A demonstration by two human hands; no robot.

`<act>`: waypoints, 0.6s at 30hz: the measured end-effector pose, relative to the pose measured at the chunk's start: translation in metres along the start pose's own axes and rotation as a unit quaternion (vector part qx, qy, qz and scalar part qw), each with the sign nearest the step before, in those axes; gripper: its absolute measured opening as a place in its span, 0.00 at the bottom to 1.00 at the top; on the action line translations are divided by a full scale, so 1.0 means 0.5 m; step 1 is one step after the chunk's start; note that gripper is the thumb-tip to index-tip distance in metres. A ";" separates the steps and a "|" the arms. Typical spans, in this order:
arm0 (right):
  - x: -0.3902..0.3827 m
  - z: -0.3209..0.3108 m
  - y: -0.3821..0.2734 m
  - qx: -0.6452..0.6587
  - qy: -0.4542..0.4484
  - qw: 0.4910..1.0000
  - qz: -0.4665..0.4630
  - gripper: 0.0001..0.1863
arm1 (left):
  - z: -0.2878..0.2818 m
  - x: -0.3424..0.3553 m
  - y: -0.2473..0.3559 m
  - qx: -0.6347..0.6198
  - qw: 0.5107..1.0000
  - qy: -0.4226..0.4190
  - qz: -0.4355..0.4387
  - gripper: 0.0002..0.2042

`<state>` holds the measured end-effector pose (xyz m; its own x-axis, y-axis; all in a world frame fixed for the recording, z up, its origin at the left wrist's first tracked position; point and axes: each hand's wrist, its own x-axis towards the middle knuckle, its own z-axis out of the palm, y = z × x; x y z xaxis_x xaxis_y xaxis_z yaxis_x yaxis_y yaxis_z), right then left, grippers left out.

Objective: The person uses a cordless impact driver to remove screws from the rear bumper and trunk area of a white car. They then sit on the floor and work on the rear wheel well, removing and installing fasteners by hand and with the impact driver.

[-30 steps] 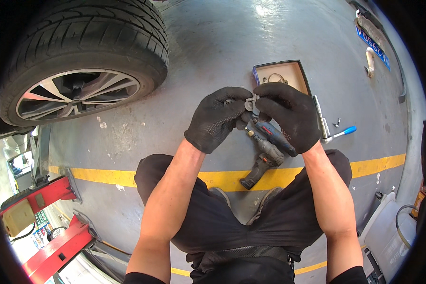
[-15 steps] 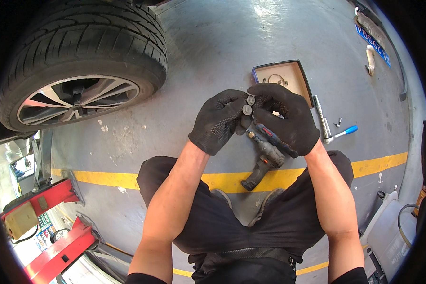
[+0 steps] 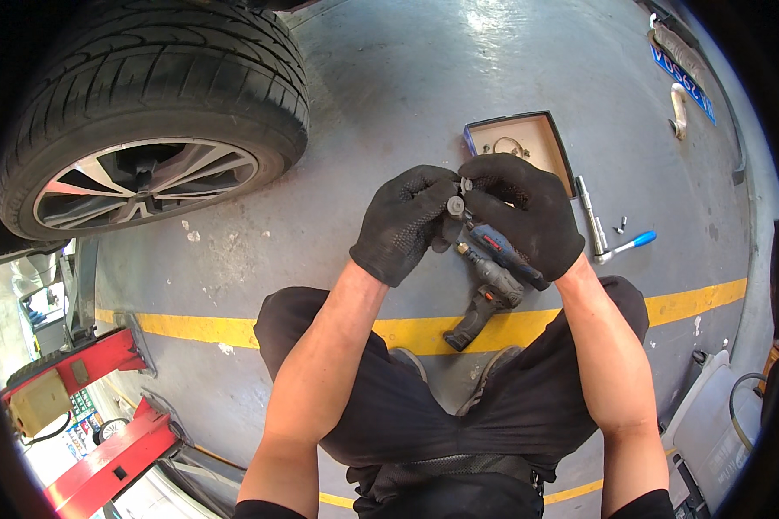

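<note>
Both of my hands wear black gloves with dotted grip, held close together above the floor. My left hand pinches a small grey flanged bolt, its round head facing up. A second grey flanged bolt is between the fingertips of my right hand, seen more from the side. The bolts' lower ends are hidden by the gloves. Below the hands, a blue and dark grey power tool lies beside a grey cordless drill; the right glove covers part of the blue tool.
Beyond my hands is an open box with a ring clamp and small parts. A blue-handled ratchet and a long socket bar lie right of it. A car wheel stands far left, red lift arms near left.
The bolt in my right fingers has tipped from face-on to more side-on. Both hands stay close together, shifted slightly to the right along with the whole view.
</note>
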<state>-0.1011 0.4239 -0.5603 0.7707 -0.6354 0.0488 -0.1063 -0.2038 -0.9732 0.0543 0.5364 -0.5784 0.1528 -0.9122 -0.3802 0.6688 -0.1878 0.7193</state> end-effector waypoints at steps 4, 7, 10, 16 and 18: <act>0.002 -0.001 -0.009 0.125 -0.004 0.987 0.103 0.13 | -0.001 0.000 0.000 0.001 0.999 -0.018 0.030 0.14; 0.011 -0.011 -0.011 0.167 -0.008 0.976 0.143 0.13 | 0.001 -0.002 0.003 -0.008 0.999 -0.028 0.045 0.15; 0.014 -0.012 -0.010 0.154 -0.004 0.980 0.127 0.13 | -0.008 0.001 0.000 -0.007 0.998 -0.036 0.056 0.15; 0.015 -0.006 -0.005 0.134 -0.017 0.979 0.150 0.13 | -0.013 -0.001 0.003 0.079 0.996 -0.001 0.041 0.16; 0.017 0.000 -0.011 0.204 -0.009 0.961 0.187 0.13 | -0.015 0.000 0.001 0.031 0.998 -0.013 0.049 0.15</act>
<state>-0.0940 0.4194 -0.5545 0.7373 -0.5944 -0.3210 -0.1252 0.3467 -0.9296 0.0599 0.5390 -0.5825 0.1966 -0.9363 -0.2910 0.6046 -0.1179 0.7878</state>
